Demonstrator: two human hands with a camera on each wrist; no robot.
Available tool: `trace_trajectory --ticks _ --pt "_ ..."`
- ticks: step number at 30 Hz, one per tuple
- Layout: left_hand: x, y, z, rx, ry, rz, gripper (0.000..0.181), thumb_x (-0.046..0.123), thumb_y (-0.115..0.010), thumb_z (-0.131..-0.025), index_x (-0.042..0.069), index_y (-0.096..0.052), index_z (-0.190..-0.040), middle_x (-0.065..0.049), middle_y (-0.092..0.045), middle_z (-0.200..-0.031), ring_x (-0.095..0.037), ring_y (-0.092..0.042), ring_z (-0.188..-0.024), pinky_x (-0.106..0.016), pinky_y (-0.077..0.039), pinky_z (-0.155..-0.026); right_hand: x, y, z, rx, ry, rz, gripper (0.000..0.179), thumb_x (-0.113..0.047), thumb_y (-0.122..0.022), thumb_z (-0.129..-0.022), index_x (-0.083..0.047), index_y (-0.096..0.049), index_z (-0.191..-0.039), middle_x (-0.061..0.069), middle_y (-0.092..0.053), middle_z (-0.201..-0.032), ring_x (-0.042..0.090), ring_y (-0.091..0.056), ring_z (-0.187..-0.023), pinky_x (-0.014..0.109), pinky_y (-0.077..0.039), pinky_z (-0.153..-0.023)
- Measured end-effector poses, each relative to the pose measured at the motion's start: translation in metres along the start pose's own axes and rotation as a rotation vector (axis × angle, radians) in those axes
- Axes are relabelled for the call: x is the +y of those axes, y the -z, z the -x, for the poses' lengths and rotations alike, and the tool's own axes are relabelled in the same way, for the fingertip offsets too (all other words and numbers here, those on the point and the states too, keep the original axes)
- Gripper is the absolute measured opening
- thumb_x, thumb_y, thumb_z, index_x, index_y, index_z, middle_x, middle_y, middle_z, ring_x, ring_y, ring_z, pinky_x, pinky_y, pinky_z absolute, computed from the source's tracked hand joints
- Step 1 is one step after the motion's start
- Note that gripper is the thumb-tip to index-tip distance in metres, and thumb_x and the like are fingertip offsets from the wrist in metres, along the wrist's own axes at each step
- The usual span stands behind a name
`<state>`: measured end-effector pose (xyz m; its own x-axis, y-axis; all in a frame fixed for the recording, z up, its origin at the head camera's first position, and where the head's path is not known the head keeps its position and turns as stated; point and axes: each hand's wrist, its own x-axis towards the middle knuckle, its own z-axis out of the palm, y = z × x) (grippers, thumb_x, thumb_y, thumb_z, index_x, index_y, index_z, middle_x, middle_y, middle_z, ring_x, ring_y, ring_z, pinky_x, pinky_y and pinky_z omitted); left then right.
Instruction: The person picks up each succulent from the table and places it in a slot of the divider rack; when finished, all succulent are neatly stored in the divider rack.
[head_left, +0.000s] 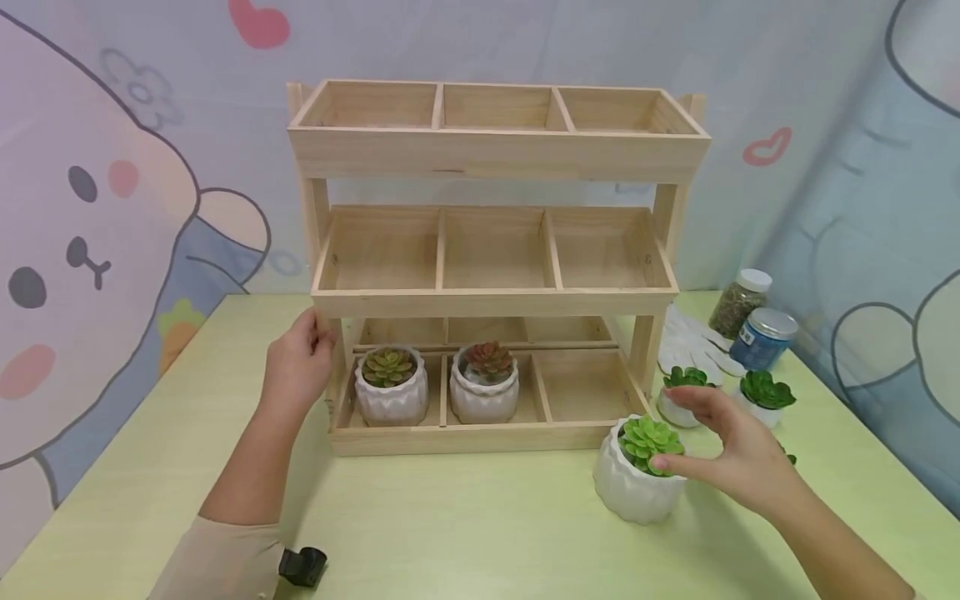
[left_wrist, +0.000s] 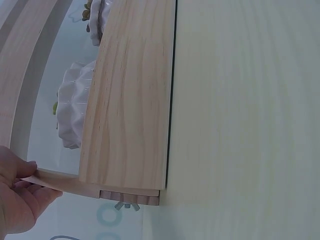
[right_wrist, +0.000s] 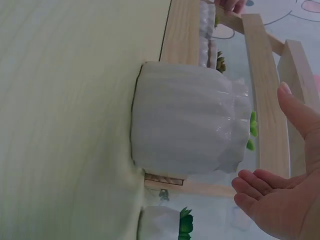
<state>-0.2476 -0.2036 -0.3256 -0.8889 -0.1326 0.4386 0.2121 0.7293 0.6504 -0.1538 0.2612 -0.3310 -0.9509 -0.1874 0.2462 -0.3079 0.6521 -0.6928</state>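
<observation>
A three-tier wooden rack (head_left: 498, 158) stands on the table, each tier divided into three compartments. My left hand (head_left: 296, 367) grips its left upright post (left_wrist: 62, 182) below the middle tier. In front of the rack's right end, a light-green succulent in a white ribbed pot (head_left: 637, 496) stands on the table. My right hand (head_left: 738, 454) is spread beside the top of this pot, fingers and thumb apart; the right wrist view shows it not gripping the pot. Two white pots with succulents, one green (head_left: 392, 404) and one reddish (head_left: 483, 400), sit in the bottom tier's left and middle compartments.
Behind my right hand are dark-green potted succulents (head_left: 763, 400), partly hidden. White gloves (head_left: 693, 346), a blue jar (head_left: 761, 340) and a white-capped jar (head_left: 741, 304) lie or stand at the back right. A patterned cloth (head_left: 495, 42) hangs behind the table.
</observation>
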Motion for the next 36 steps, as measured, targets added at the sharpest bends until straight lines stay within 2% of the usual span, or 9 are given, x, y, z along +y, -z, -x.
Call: trace_trajectory --ticks 1,7,12,16,19,22,29,36 --pt "0.0 0.0 0.0 -0.001 0.001 0.003 0.018 0.007 -0.049 -0.096 -0.001 -0.053 -0.112 -0.023 -0.064 -0.103 -0.039 -0.06 -0.093 -0.052 -0.049 -0.075 0.002 -0.001 0.0 -0.008 0.004 0.001 0.076 -0.027 -0.084 -0.07 -0.002 -0.045 -0.13 0.015 -0.051 -0.128 0.035 -0.045 -0.119 0.008 -0.033 -0.089" --pt "0.0 0.001 0.0 -0.007 0.002 0.004 0.013 0.007 -0.049 -0.096 0.0 -0.052 -0.106 -0.022 -0.064 -0.101 -0.038 -0.06 -0.091 -0.05 -0.05 -0.073 0.018 -0.008 -0.001 -0.06 0.054 -0.007 0.091 -0.026 -0.089 -0.061 0.003 -0.041 -0.132 0.02 -0.048 -0.131 0.036 -0.044 -0.119 0.005 -0.03 -0.09" --pt "0.001 0.0 0.0 -0.014 0.013 0.009 0.018 0.007 -0.048 -0.096 -0.001 -0.052 -0.113 -0.023 -0.063 -0.107 -0.04 -0.06 -0.097 -0.052 -0.05 -0.077 0.025 -0.011 0.0 -0.087 0.069 -0.018 0.091 -0.021 -0.09 -0.058 0.007 -0.041 -0.13 0.021 -0.05 -0.128 0.036 -0.047 -0.117 0.012 -0.035 -0.091" --pt "0.002 0.0 0.001 -0.009 0.008 0.013 0.022 0.007 -0.049 -0.096 -0.001 -0.052 -0.116 -0.024 -0.062 -0.11 -0.041 -0.059 -0.1 -0.052 -0.049 -0.079 0.027 -0.015 0.0 -0.091 0.052 0.02 0.094 -0.023 -0.091 -0.056 0.008 -0.042 -0.129 0.021 -0.051 -0.127 0.038 -0.048 -0.116 0.038 -0.042 -0.095" --pt "0.001 0.0 0.001 -0.008 0.005 0.017 0.023 0.006 -0.049 -0.096 -0.002 -0.052 -0.118 -0.025 -0.061 -0.112 -0.041 -0.059 -0.102 -0.052 -0.049 -0.079 0.028 -0.018 0.0 -0.085 0.041 0.025 0.095 -0.024 -0.092 -0.054 0.008 -0.043 -0.128 0.022 -0.051 -0.126 0.04 -0.048 -0.115 0.055 -0.04 -0.092" --pt "0.001 0.0 0.001 -0.01 0.008 0.021 0.025 0.006 -0.049 -0.096 -0.002 -0.051 -0.12 -0.025 -0.061 -0.113 -0.041 -0.058 -0.102 -0.052 -0.049 -0.079 0.028 -0.019 0.0 -0.079 0.019 0.016 0.096 -0.026 -0.092 -0.053 0.007 -0.043 -0.128 0.021 -0.051 -0.125 0.04 -0.049 -0.114 0.055 -0.041 -0.091" --pt "0.002 0.0 0.001 -0.008 0.005 0.022 0.027 0.006 -0.049 -0.096 -0.002 -0.051 -0.122 -0.026 -0.06 -0.114 -0.042 -0.058 -0.103 -0.053 -0.049 -0.08 0.026 -0.022 -0.002 -0.069 -0.027 0.029 0.092 -0.031 -0.091 -0.056 0.003 -0.045 -0.128 0.016 -0.054 -0.122 0.031 -0.053 -0.108 0.047 -0.045 -0.086" --pt "0.002 0.0 0.001 -0.012 0.008 0.02 0.025 0.006 -0.049 -0.096 -0.002 -0.052 -0.12 -0.025 -0.061 -0.113 -0.041 -0.059 -0.102 -0.053 -0.05 -0.079 0.027 -0.025 -0.002 -0.051 -0.047 0.048 0.083 -0.035 -0.089 -0.059 -0.002 -0.048 -0.123 0.01 -0.056 -0.115 0.028 -0.054 -0.105 0.048 -0.046 -0.085"
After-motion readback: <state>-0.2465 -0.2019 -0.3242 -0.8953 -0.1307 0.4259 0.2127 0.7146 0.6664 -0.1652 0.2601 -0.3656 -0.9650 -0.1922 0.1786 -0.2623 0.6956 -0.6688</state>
